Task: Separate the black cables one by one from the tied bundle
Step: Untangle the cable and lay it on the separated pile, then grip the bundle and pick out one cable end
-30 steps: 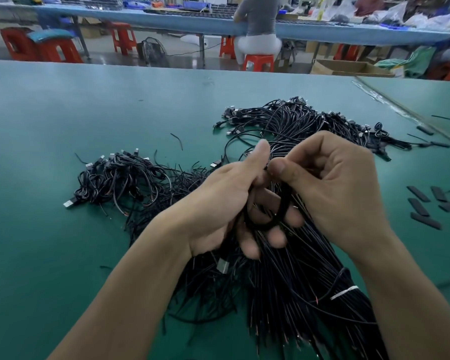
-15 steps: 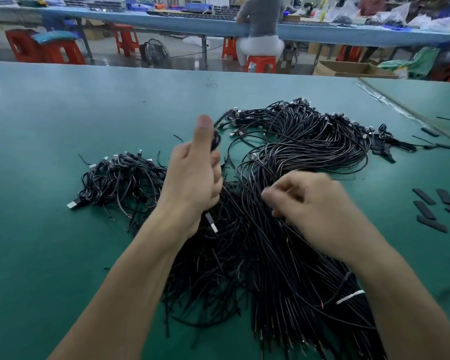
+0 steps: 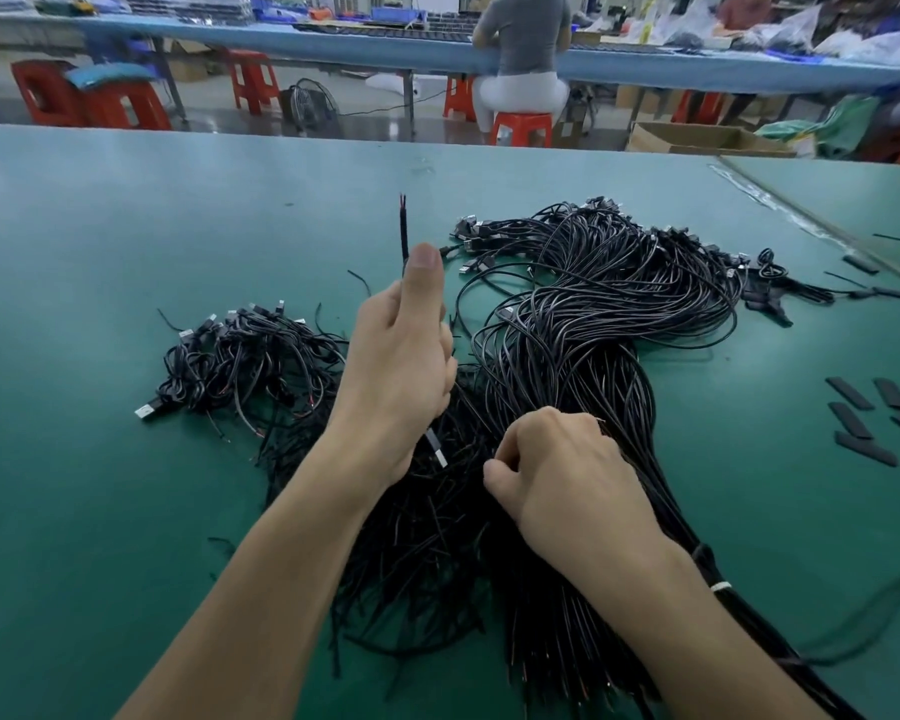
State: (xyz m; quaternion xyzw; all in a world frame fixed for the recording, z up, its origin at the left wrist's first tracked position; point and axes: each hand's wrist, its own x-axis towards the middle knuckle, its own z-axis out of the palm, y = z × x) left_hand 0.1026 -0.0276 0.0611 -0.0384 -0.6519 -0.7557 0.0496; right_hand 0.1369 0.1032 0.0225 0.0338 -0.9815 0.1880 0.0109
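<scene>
We can read no text, number or brand anywhere. The black cable [image 3: 404,236] that the left hand [image 3: 401,366] grips shows no legible print on its jacket. Neither does the white band [image 3: 720,586] round the tied bundle [image 3: 609,366], just behind the right hand [image 3: 567,485] by its wrist. The cardboard box [image 3: 697,140] far beyond both hands is too blurred for us to read.

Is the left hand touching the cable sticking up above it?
Touching. Head view: the left hand pinches the upright cable, whose bare end rises past the thumb.
</scene>
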